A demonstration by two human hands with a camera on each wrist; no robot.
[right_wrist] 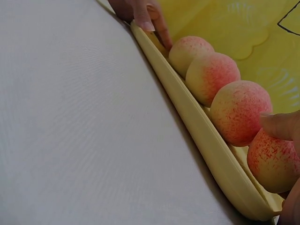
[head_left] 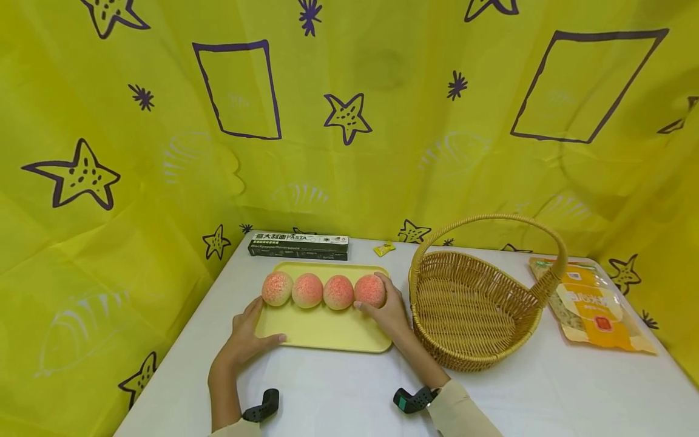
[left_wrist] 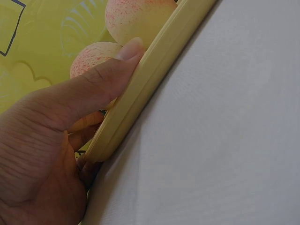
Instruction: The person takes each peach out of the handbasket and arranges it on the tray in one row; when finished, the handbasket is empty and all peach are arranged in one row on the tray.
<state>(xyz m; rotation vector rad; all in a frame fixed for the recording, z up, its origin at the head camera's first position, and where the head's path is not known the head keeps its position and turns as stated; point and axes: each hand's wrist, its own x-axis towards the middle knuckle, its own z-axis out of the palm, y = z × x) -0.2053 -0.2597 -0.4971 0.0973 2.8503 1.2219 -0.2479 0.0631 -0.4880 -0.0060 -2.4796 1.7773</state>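
A pale yellow tray [head_left: 327,332] lies on the white table with several round pink-and-cream peaches in a row along its far side. My left hand [head_left: 243,341] holds the tray's near left corner, thumb over the front rim and fingers along the left edge. With thumb and fingers my right hand [head_left: 390,311] grips the rightmost peach [head_left: 370,291], which is at the tray's right end. Beside it sits another peach [right_wrist: 241,112], close to my right thumb in the right wrist view. The leftmost peach [head_left: 277,288] is near my left fingertips.
Right of the tray stands a wicker basket [head_left: 469,309] with a tall handle. An orange-and-clear food bag [head_left: 592,303] lies beyond it. Behind the tray are a dark pasta box [head_left: 298,246] and a small yellow packet [head_left: 384,248]. A yellow patterned curtain [head_left: 349,164] hangs behind.
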